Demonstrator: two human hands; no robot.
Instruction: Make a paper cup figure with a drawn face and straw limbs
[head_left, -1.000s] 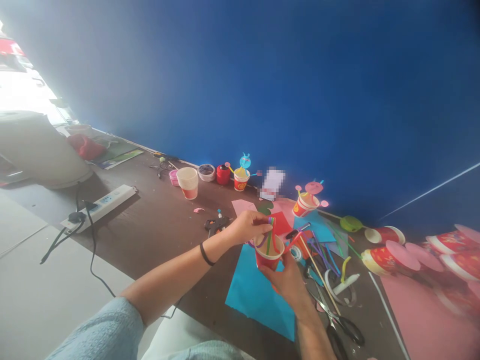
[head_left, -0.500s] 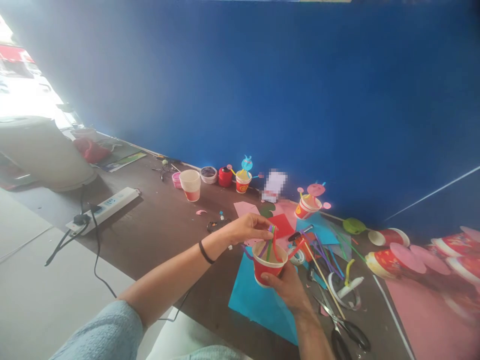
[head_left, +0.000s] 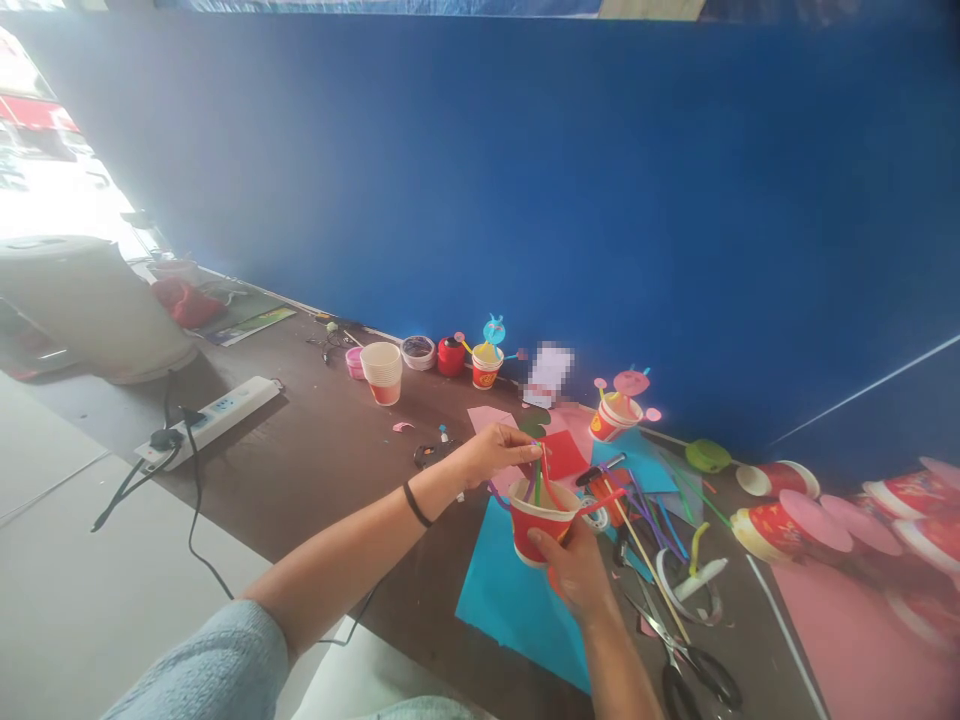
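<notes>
My right hand grips a red paper cup with a cream rim, fingers wrapped round its lower right side. Above the cup's mouth, my left hand pinches the tops of several thin coloured strips, purple, green and red, that reach down into the cup. A purple strip sticks out at the cup's left side and a red strip at its right. Under the cup lies a blue paper sheet. Finished-looking cup figures with round paper heads, one blue and one pink, stand farther back.
Scissors, a wooden stick, a white tape ring and loose strips lie to the right. Stacked paper cups stand at the back left, beyond a power strip. A blue partition rises behind the table.
The cup and my right hand have shifted slightly up and to the right. My left hand keeps its pinch on the strips, and the red side strip now points farther right.
</notes>
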